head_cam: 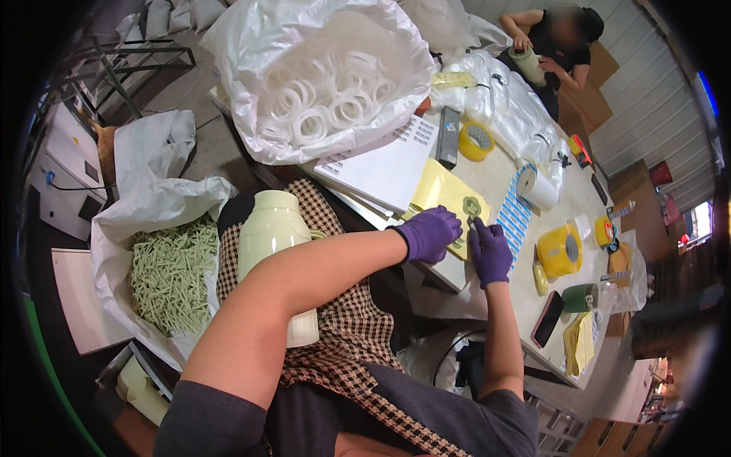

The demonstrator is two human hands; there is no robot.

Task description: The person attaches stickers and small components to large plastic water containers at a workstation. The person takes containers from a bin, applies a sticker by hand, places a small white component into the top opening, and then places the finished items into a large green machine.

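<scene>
My left hand (432,234), in a purple glove, rests at the near edge of a stack of yellow sheets (440,185) on the table corner. Its fingertips are turned down, so I cannot see whether they grip a sheet. Just to the right, my gloved right hand (491,251) has its thumb and index fingertip at the lower edge of a green printed emblem (472,205) on the top sheet. Whether it pinches anything is too small to tell. A pale green vacuum flask (274,220) stands on my lap against the checked apron (354,320), partly hidden by my left forearm.
A white sack (228,108) of translucent rings stands beyond printed paper (380,171). Left is a sack (108,251) of small green pieces. Tape rolls (475,143), a phone (547,319) and a green jar (579,298) lie on the table (514,291). Another person (562,54) holds a flask.
</scene>
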